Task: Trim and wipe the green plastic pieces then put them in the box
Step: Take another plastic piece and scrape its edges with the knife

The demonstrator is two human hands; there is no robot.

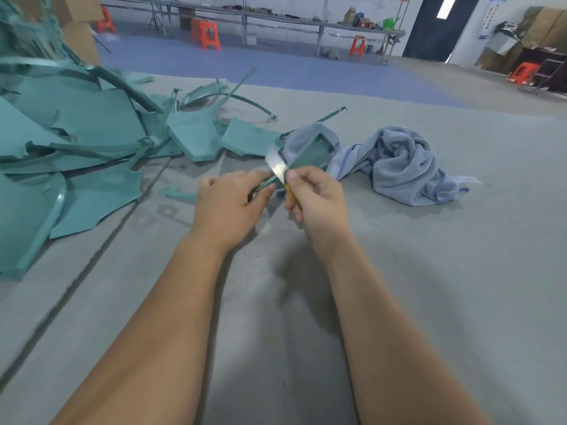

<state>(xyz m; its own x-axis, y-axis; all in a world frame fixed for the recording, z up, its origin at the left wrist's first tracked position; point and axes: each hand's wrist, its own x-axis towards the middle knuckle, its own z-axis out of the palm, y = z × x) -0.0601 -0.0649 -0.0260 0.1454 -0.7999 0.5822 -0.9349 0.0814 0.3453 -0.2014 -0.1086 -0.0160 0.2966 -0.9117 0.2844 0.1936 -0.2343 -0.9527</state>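
Trimming under way: left hand (pixel 227 207) pinches a thin green plastic strip (pixel 266 183), right hand (pixel 316 197) grips a yellow-handled steel blade (pixel 277 167) — heaped green plastic pieces (pixel 92 133) untrimmed, crumpled blue-grey cloth (pixel 399 167) idle, no box visible.

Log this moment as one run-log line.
stage: trimming | left hand: holds green piece | right hand: knife on piece edge | towel: idle

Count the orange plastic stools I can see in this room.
5, perhaps more hidden: one far left, two together, one under the long table's right end, one far right.
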